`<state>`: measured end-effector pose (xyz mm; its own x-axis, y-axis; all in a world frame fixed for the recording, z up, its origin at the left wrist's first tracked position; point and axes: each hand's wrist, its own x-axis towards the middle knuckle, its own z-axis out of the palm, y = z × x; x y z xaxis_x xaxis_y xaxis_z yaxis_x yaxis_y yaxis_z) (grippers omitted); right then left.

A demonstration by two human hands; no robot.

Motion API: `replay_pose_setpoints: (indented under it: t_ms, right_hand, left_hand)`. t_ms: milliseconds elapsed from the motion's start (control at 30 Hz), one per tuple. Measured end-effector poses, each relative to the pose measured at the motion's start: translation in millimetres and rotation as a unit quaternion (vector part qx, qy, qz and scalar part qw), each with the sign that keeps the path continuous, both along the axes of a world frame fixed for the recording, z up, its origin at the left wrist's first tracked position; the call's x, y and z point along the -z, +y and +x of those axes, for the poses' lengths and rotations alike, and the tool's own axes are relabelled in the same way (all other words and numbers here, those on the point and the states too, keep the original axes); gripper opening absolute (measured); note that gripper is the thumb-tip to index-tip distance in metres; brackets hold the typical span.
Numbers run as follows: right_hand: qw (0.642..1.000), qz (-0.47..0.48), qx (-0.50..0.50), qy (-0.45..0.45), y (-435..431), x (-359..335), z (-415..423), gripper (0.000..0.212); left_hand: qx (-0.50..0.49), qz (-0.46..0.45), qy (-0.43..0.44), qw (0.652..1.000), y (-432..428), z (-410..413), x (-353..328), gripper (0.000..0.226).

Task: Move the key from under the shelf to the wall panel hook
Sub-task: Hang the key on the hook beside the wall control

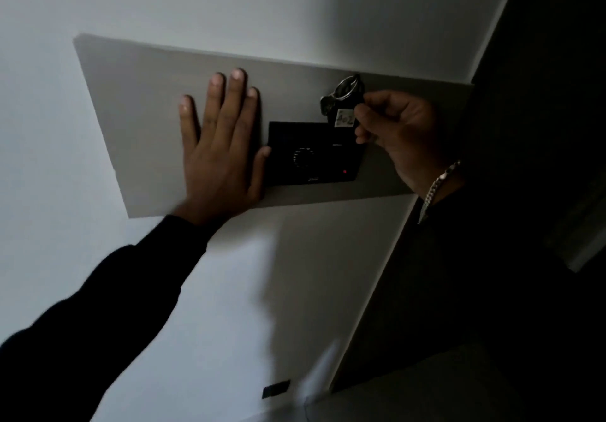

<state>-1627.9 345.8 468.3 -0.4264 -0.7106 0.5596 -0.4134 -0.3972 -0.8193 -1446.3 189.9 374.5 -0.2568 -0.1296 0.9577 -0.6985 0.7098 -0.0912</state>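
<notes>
One key (329, 104) is up against the grey panel (137, 100), near its top edge, right of centre. It hangs on a metal ring (348, 86), and a small white tag (345, 118) with handwriting sits just below; I can't read the marks for sure. Ring is at the panel's top rim, where a dark hook (356, 78) seems to sit, but I can't tell if the ring is actually on it.

My right hand (398, 133) has its fingers curled closed, pinching the key bundle at the tag side, thumb and fingertips touching it. A chain bracelet (437, 187) is on that wrist.

My left hand (218, 146) is flat on the panel, fingers spread and straight, holding nothing. Its thumb touches the left edge of a black box (311, 156) mounted on the panel, which has a round dial (303, 157) and a small red light (345, 171). Dark sleeve (108, 297) runs down to lower left.

Panel is fixed on a white wall (49, 159). Far right is dark; can't make out much there.
</notes>
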Motion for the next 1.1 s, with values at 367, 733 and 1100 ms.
replay_pose_setpoints:
  t_ms: [367, 733, 1100]
  right_hand:
    - [0.996, -0.061, -0.045, -0.049, -25.2, 13.2, -29.3, 0.016]
    - [0.998, -0.045, -0.016, 0.032, -32.1, 25.3, -39.8, 0.011]
    - [0.957, -0.116, 0.040, 0.262, -19.7, -8.0, -47.9, 0.041]
  left_hand:
    - [-0.120, -0.096, -0.040, 0.987, -7.0, -14.0, -46.3, 0.066]
    - [-0.138, -0.117, -0.052, 0.982, -10.3, -9.8, -43.1, 0.067]
    - [-0.131, -0.122, -0.032, 0.983, -13.4, -5.9, -37.6, 0.068]
